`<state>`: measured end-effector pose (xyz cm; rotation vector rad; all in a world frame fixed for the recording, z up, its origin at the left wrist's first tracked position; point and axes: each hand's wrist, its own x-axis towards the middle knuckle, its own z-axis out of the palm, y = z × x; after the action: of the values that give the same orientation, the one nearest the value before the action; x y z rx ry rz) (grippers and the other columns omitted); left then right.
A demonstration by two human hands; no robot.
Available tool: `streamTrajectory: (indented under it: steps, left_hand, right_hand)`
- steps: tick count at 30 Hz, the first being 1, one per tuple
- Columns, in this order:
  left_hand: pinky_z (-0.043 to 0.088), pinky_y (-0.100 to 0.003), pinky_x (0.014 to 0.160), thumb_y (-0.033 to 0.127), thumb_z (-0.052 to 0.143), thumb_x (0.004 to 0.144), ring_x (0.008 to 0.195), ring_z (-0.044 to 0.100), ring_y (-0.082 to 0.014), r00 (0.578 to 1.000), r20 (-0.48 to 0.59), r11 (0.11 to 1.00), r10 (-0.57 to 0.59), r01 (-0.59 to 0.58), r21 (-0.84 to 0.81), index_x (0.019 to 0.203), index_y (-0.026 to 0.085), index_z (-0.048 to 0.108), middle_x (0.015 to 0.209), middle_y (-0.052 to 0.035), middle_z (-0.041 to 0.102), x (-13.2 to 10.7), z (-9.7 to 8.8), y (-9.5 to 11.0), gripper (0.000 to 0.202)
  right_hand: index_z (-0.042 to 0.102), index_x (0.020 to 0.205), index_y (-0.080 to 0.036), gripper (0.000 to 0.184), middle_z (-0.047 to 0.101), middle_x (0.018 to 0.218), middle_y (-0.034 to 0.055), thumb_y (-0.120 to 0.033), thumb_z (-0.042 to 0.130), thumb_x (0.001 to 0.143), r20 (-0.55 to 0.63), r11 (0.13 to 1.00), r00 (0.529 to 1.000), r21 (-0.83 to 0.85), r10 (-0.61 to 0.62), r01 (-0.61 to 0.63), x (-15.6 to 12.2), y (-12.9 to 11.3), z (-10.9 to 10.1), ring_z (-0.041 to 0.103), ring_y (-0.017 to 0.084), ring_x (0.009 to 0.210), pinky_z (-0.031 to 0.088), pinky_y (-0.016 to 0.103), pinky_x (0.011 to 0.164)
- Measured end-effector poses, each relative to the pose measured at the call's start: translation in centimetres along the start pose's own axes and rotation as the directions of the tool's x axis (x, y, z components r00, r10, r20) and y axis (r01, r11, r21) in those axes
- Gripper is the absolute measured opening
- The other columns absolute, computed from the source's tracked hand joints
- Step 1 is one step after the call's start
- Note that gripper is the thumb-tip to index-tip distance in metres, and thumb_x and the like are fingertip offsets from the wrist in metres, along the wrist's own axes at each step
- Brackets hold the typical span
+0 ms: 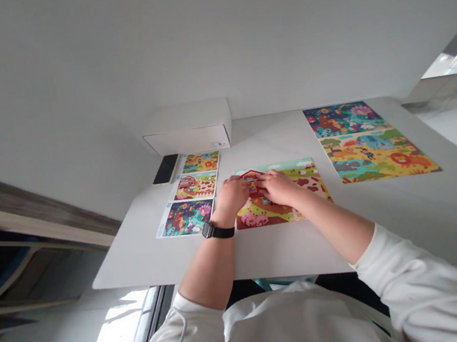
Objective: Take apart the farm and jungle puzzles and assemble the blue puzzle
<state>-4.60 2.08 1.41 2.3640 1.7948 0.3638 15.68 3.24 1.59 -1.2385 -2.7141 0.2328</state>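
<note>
- Hands: your left hand (pixel 232 193) and right hand (pixel 278 186) meet, fingertips nearly touching, over the upper middle of the farm puzzle (pixel 279 200), pressing down on the red barn area. Both lie flat with fingers loosely curled; whether either pinches a loose piece cannot be told, since the fingers cover that spot.
- Work in hand: the farm puzzle lies flat on the white table (pixel 267 251), directly beneath both palms. Its visible surface reads as one continuous picture, with sky beyond your fingers, pink and green ground toward your wrists; judged from this, it is close to complete, and only the covered patch at the barn may remain open.
- Finished work: well to the outside of your right hand lie two assembled puzzles (pixel 369 140), one beyond the other, edges touching, with no gaps showing.
- Reference: just outside your left hand lies a strip of three picture cards (pixel 191 197); the middle one shows the same barn scene.
- Beyond your left hand: a black phone (pixel 166 169) and, past it, a white box (pixel 189 128) against the wall.
- Wrist: a black watch (pixel 216 231) sits on your left forearm.
</note>
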Motion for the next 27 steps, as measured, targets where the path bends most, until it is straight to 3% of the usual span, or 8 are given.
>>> streamTrajectory:
  steps: [7,11,14,18,21,24,27]
  left_hand:
    - [0.056,-0.039,0.105,0.028,0.06,0.103,0.115,0.071,-0.0279,0.998,0.004,0.997,0.068,-0.068,0.035,0.12,0.024,0.083,0.119,-0.0125,0.078,-0.3,0.1,0.0,0.029]
    - [0.055,-0.041,0.109,0.031,0.067,0.1,0.12,0.07,-0.0286,0.99,0.004,0.988,0.144,-0.144,0.057,0.12,0.023,0.081,0.122,-0.0126,0.078,-0.2,0.1,-0.3,0.025]
    - [0.055,-0.041,0.112,0.035,0.073,0.097,0.127,0.07,-0.0289,0.98,0.031,0.979,0.198,-0.199,0.034,0.127,0.027,0.078,0.133,-0.0098,0.076,-0.5,-0.5,-0.8,0.032]
    - [0.056,-0.041,0.113,0.043,0.074,0.096,0.134,0.068,-0.0287,0.948,0.07,0.949,0.312,-0.306,-0.078,0.15,0.031,0.064,0.148,-0.0081,0.07,-2.4,-1.0,-1.4,0.056]
    - [0.055,-0.045,0.118,0.056,0.078,0.091,0.141,0.064,-0.0326,0.927,-0.005,0.925,0.374,-0.374,-0.074,0.159,0.027,0.055,0.154,-0.0128,0.065,-4.8,-0.3,-2.0,0.078]
    - [0.052,-0.047,0.123,0.056,0.07,0.098,0.146,0.06,-0.0325,0.91,-0.084,0.91,0.407,-0.412,-0.053,0.16,0.026,0.052,0.157,-0.0137,0.062,-6.6,0.8,-2.5,0.072]
    - [0.051,-0.052,0.123,0.055,0.066,0.099,0.147,0.059,-0.0339,0.944,-0.066,0.945,0.322,-0.325,-0.032,0.156,0.027,0.055,0.158,-0.0129,0.062,-7.4,1.3,-2.8,0.064]
  right_hand:
    - [0.077,0.137,-0.018,0.036,0.07,0.148,0.0139,-0.023,0.063,0.103,0.025,0.998,0.999,0.038,-0.041,0.04,-1.4,0.1,0.0,0.061,0.033,0.138,0.044,0.047,0.123]
    - [0.067,0.152,-0.021,0.053,0.06,0.161,0.0152,-0.023,0.07,0.099,0.016,0.993,0.996,0.082,-0.088,0.087,-4.4,0.8,0.4,0.053,0.033,0.15,0.04,0.052,0.128]
    - [0.066,0.152,-0.02,0.055,0.057,0.162,0.0189,-0.026,0.072,0.098,0.001,0.995,0.999,0.089,-0.054,0.054,-7.8,1.7,0.4,0.049,0.037,0.154,0.037,0.059,0.129]
    - [0.07,0.147,-0.023,0.054,0.057,0.163,0.0178,-0.026,0.077,0.094,-0.005,0.992,1.0,0.123,0.006,-0.005,-12.8,3.0,-0.3,0.049,0.038,0.154,0.037,0.061,0.129]
    - [0.067,0.151,-0.028,0.061,0.06,0.16,0.0136,-0.022,0.08,0.091,-0.021,0.985,0.999,0.168,0.031,-0.027,-15.9,4.0,-0.9,0.052,0.035,0.152,0.039,0.057,0.128]
    - [0.071,0.146,-0.027,0.053,0.064,0.154,0.0131,-0.016,0.073,0.094,-0.047,0.976,0.993,0.196,0.104,-0.093,-17.3,4.6,-1.2,0.059,0.031,0.144,0.045,0.051,0.125]
    - [0.075,0.139,-0.026,0.048,0.066,0.151,0.0126,-0.011,0.069,0.094,-0.045,0.967,0.986,0.209,0.161,-0.148,-17.3,4.8,-1.4,0.062,0.029,0.141,0.047,0.048,0.123]
